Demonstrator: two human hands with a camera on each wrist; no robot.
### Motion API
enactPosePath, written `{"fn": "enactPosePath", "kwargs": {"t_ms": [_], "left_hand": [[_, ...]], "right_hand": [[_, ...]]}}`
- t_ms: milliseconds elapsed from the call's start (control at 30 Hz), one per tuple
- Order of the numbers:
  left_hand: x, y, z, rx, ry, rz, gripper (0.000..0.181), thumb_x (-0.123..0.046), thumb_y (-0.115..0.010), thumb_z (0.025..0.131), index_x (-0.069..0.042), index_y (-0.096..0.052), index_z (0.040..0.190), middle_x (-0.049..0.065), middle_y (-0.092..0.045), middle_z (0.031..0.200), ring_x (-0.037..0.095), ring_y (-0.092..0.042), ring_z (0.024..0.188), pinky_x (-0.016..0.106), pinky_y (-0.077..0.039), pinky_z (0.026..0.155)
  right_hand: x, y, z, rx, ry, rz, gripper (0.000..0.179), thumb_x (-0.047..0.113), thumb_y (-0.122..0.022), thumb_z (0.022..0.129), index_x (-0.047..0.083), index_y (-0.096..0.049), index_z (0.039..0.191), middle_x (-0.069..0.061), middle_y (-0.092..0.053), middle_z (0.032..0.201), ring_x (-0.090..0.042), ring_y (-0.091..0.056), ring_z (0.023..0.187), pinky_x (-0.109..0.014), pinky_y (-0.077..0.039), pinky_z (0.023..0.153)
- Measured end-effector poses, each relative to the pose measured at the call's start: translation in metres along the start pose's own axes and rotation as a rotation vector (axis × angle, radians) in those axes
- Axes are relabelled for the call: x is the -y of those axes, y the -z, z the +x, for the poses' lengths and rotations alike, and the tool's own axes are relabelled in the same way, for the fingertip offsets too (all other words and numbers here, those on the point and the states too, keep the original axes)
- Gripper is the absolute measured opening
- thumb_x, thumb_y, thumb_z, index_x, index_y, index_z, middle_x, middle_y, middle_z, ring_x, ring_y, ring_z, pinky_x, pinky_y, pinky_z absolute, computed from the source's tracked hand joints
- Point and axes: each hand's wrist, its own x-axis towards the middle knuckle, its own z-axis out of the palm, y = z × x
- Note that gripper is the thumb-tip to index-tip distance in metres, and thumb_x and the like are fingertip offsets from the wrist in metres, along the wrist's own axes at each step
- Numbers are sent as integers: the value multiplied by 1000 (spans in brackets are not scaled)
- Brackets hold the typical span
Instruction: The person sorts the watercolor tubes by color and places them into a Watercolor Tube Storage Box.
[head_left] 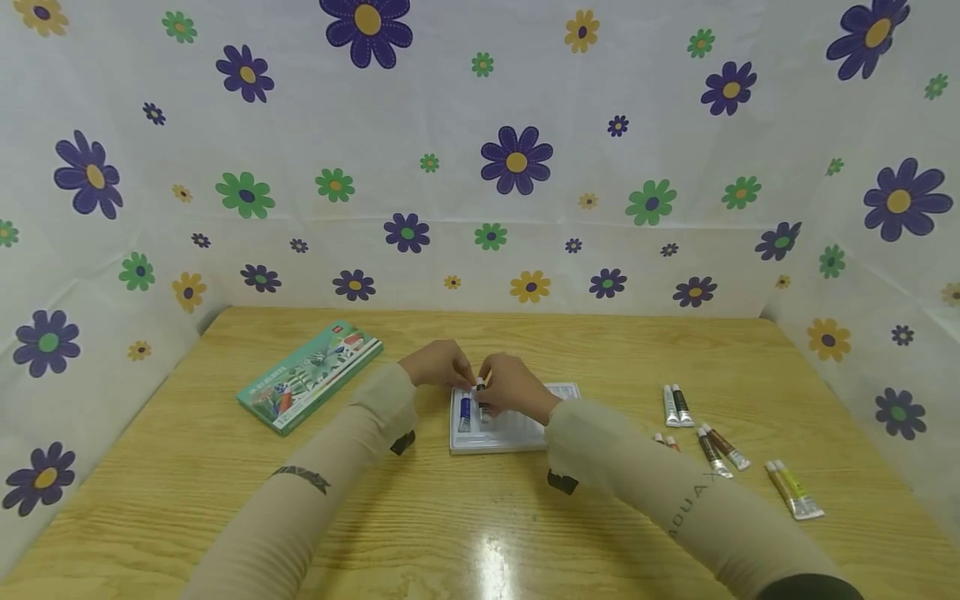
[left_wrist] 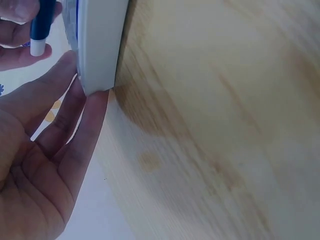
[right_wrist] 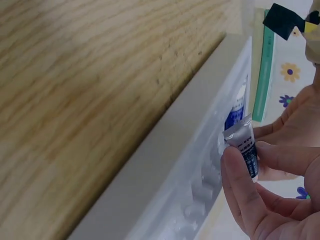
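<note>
The dark tube point(right_wrist: 247, 146) is over the left end of the white tray point(head_left: 517, 433), just right of the blue tube point(head_left: 464, 412) lying in that end. The right hand point(head_left: 517, 390) pinches the dark tube between thumb and fingertips, its white cap point(left_wrist: 37, 47) toward the tray's far edge and its crimped silver end toward the near one. That matches how the blue tube lies, so the alignment looks right for bedding it alongside. I cannot tell whether the tube touches the tray.

The left hand point(head_left: 438, 364) has its thumb and fingertips pinching the tray's far left corner; a firm but light hold there should stop the tray sliding. Lowering the tube level, with pressure on its body rather than the flat crimp, would probably seat it without bending the foil. The fingertips are best lifted straight up, clear of the blue tube.

Left of the tray lies the green box point(head_left: 311, 375). Right of it are loose tubes in pairs: a white and black pair point(head_left: 682, 407), a brown pair point(head_left: 711, 454) and, farthest right, a yellow and ochre pair point(head_left: 793, 486). The right sleeve point(head_left: 630, 467) partly hides another pair beside the tray.
</note>
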Motion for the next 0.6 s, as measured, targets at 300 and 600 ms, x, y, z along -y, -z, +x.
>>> {"fn": "enactPosePath", "kwargs": {"t_ms": [300,600], "left_hand": [[3,1,-1,14,-11,-20,15,-5,-68,83,-1,-73,96,12,-73,98,16,-68,86,25,-54,75],[14,2,5,44,-76,-40,12,-9,-70,82,-8,-75,93,5,-74,92,13,-68,84,26,-54,76]], "right_hand": [[3,-14,5,8,-16,-34,23,7,-69,83,-5,-57,97,-12,-65,83,-14,-65,57,-21,-52,54],[2,-11,2,11,25,-109,26,7,-69,82,-3,-58,103,-12,-65,90,-15,-63,67,-22,-52,62]]}}
